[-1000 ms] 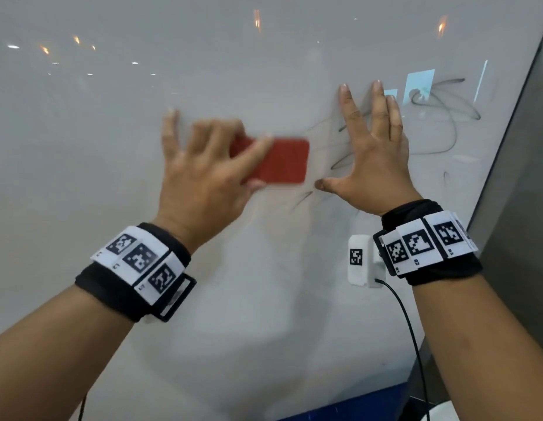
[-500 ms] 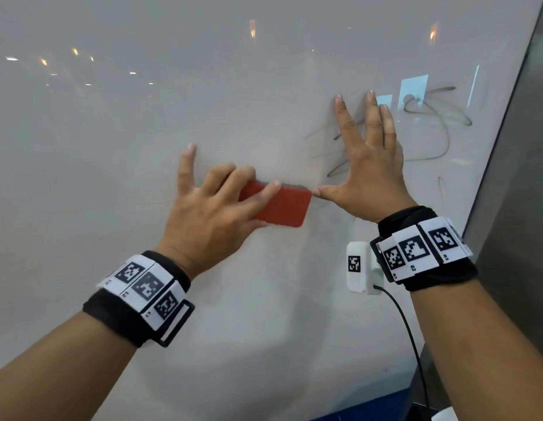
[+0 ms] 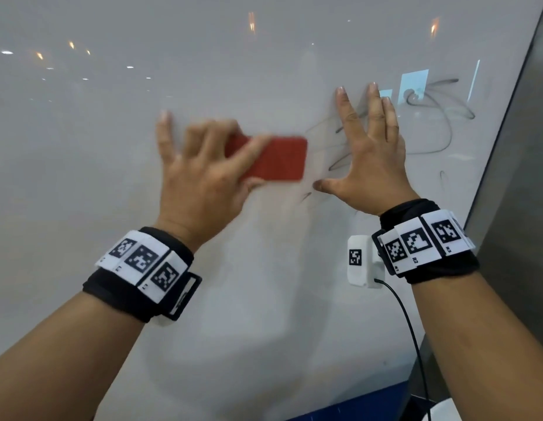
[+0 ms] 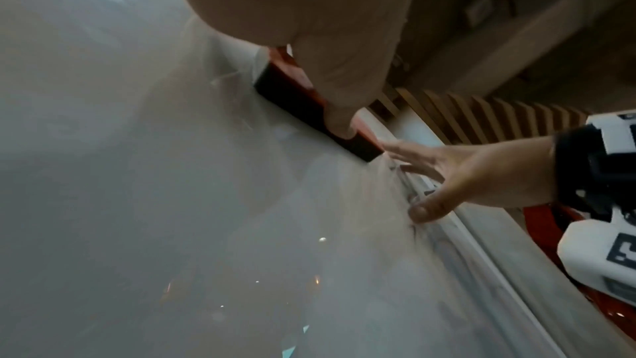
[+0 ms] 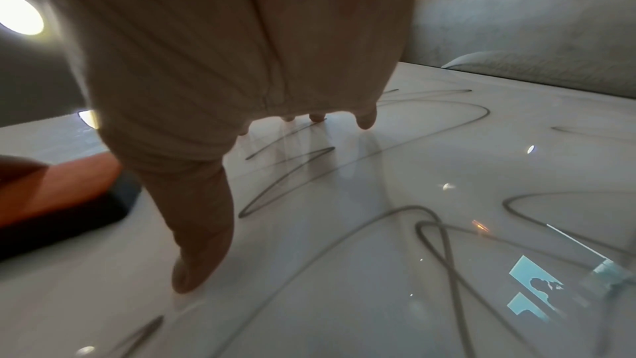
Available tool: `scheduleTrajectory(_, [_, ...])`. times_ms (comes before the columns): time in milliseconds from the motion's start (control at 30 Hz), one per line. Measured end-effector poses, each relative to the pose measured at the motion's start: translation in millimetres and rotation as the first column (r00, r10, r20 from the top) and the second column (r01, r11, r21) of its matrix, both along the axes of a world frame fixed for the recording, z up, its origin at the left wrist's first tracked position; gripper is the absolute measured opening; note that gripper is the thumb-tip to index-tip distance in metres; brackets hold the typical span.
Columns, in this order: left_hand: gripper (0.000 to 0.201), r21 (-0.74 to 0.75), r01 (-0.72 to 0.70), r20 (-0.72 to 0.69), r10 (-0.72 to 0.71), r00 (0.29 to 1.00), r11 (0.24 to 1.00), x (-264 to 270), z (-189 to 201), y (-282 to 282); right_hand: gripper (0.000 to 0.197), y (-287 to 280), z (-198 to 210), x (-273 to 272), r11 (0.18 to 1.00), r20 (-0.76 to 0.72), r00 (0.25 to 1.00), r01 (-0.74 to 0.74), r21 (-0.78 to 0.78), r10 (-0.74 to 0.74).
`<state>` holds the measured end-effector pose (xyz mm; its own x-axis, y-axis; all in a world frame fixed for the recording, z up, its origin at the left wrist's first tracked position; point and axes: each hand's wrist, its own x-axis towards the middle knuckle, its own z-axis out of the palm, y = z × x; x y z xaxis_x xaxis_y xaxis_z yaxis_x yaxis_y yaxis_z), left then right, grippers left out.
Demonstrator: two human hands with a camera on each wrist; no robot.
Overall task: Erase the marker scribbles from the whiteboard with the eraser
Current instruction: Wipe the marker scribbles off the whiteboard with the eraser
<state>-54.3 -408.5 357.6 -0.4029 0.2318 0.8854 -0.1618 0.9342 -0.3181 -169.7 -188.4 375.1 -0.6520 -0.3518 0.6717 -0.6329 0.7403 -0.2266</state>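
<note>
A glossy whiteboard [image 3: 142,86] fills the head view. Dark marker scribbles [image 3: 440,117] loop across its right part and run under my right hand. My left hand [image 3: 203,165] grips a red eraser [image 3: 279,159] and holds its dark felt face flat against the board, just left of the scribbles; both are motion-blurred. My right hand [image 3: 370,153] lies flat on the board with straight, spread fingers over the scribbles. In the left wrist view the eraser [image 4: 309,108] lies on the board under my fingers. The right wrist view shows the scribbles [image 5: 309,162] and the eraser [image 5: 62,189] at the left.
The board's right edge meets a dark grey panel [image 3: 519,177]. A white wrist camera [image 3: 361,259] with a black cable [image 3: 413,344] hangs at my right wrist. A blue strip [image 3: 355,405] runs along the board's bottom edge.
My left hand has swept the eraser down and back up along the left end of the scribbles. The right hand has stayed flat on the board.
</note>
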Motion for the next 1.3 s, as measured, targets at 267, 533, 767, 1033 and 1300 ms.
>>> scheduleTrajectory(267, [0.055,-0.059,0.017,0.125,-0.009,0.992,0.998,6.6,-5.0,0.8,0.108,4.1,6.1,7.9,0.999,0.019,0.999,-0.039,-0.011,0.039])
scheduleTrajectory(533, [0.073,0.077,-0.020,0.140,0.009,0.990,0.997,10.7,-3.3,10.1,0.079,-54.8,-61.4,59.3,0.907,-0.204,0.944,-0.312,-0.284,0.261])
scheduleTrajectory(767, [0.134,0.366,-0.229,0.138,0.190,0.972,0.902,9.8,-10.8,8.6,0.061,-72.3,-81.8,48.2,0.815,-0.299,0.936,-0.316,-0.485,0.184])
scheduleTrajectory(1033, [0.132,0.374,-0.259,0.181,0.204,0.962,0.891,9.6,-11.3,8.5,0.062,-87.1,-93.5,49.2,0.742,-0.269,0.956,-0.262,-0.617,0.115])
scheduleTrajectory(1300, [0.128,0.349,-0.250,0.181,0.196,0.964,0.903,10.2,-15.7,2.6,0.062,-84.0,-88.1,37.9,0.753,-0.275,0.960,-0.224,-0.619,0.060])
